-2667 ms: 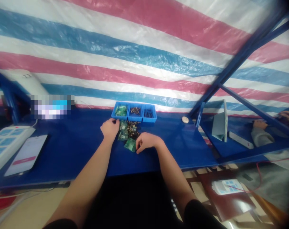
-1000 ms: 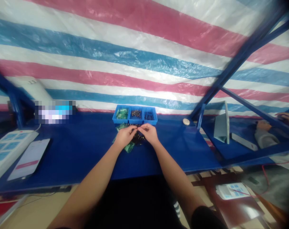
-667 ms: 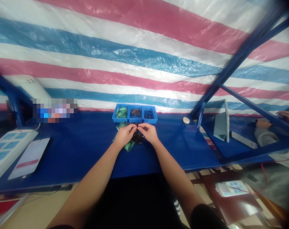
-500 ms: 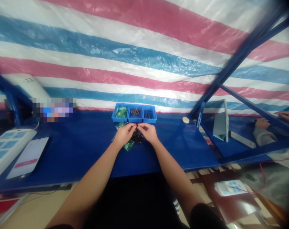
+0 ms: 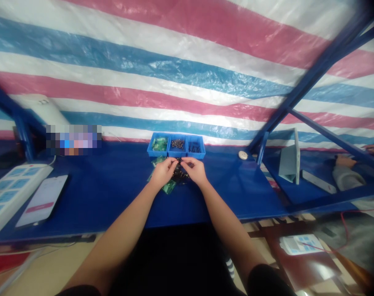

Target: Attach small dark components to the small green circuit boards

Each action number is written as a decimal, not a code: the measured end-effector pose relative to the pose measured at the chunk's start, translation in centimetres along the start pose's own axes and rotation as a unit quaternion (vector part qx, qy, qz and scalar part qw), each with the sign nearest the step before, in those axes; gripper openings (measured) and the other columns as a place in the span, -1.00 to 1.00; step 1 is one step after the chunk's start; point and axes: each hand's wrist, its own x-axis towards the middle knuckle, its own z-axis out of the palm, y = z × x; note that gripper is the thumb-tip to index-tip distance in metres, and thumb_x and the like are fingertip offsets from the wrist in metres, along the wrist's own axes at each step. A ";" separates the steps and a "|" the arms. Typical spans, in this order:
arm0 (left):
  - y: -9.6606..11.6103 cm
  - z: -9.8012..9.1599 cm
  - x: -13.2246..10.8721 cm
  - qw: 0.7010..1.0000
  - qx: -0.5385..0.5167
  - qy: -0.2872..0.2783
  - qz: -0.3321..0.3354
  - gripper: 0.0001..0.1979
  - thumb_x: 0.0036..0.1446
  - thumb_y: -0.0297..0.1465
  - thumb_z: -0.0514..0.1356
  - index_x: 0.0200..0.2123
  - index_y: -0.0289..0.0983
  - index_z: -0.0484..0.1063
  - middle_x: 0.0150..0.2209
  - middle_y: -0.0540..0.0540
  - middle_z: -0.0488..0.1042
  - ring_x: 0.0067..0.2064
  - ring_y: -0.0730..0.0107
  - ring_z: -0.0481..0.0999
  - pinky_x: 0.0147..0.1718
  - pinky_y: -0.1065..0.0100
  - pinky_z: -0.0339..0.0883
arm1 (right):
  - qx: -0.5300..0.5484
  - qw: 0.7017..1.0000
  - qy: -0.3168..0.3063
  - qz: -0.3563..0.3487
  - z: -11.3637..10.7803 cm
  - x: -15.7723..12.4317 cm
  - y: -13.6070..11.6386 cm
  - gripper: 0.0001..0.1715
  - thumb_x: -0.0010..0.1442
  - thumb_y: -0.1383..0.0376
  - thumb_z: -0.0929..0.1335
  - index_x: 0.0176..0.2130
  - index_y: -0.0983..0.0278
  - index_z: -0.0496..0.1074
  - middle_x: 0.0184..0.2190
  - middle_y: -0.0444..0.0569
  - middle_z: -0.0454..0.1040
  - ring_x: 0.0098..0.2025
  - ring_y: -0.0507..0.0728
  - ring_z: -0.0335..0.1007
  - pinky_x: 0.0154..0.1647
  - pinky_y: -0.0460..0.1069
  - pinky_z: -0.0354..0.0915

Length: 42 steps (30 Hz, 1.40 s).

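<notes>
My left hand [image 5: 163,172] and my right hand [image 5: 195,169] meet over the middle of the blue table [image 5: 113,193]. Thumb and forefinger of each are pinched around something small and dark, too tiny to name. Under the hands lies a pile of small dark and brassy parts [image 5: 181,177]. Green, flat pieces like circuit boards [image 5: 169,187] stick out at its left. Just beyond stand three joined blue bins [image 5: 177,155]. The left bin has green pieces [image 5: 160,144], the middle one small metallic parts [image 5: 177,144], the right one dark parts [image 5: 194,147].
At the left are a power strip [image 5: 16,185] and a phone [image 5: 42,201]. A round, pale object [image 5: 243,155] lies right of the bins. Blue frame bars [image 5: 279,111] rise at the right; beyond are a propped tablet [image 5: 290,160] and another person's hand [image 5: 345,161].
The whole view has shifted slightly, so things sit a little further right. My hands stay pinched together over the pile, with only slight finger movement.
</notes>
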 end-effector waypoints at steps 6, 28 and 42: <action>0.1 0.1 -0.1 1.000 -0.008 -0.001 -0.007 -0.70 0.26 -0.15 0.05 -0.20 -0.20 0.45 -0.50 0.04 0.45 -0.50 0.45 0.40 -0.44 0.42 0.24 | 0.002 1.000 0.004 0.004 -0.1 0.1 -0.1 -0.74 0.10 0.16 0.41 -0.23 0.24 0.58 -0.28 -0.04 0.61 -0.35 0.11 0.50 -0.34 -0.03 0.40; 0.2 -0.1 -0.1 1.000 0.004 0.014 0.004 -0.71 0.24 -0.17 0.08 -0.16 -0.20 0.49 -0.64 0.12 0.23 -0.59 0.51 0.26 -0.51 0.45 0.14 | 0.012 1.000 0.002 0.009 0.1 0.0 0.2 -0.72 0.10 0.17 0.41 -0.19 0.24 0.58 -0.29 -0.04 0.61 -0.34 0.11 0.50 -0.30 -0.02 0.42; 0.2 -0.2 -0.1 1.000 0.000 0.011 -0.004 -0.69 0.24 -0.13 0.07 -0.15 -0.20 0.47 -0.55 0.06 0.39 -0.52 0.46 0.37 -0.44 0.43 0.23 | 0.013 1.000 0.009 0.012 0.0 0.0 0.0 -0.72 0.10 0.16 0.40 -0.21 0.24 0.58 -0.29 -0.03 0.61 -0.32 0.12 0.52 -0.29 -0.01 0.43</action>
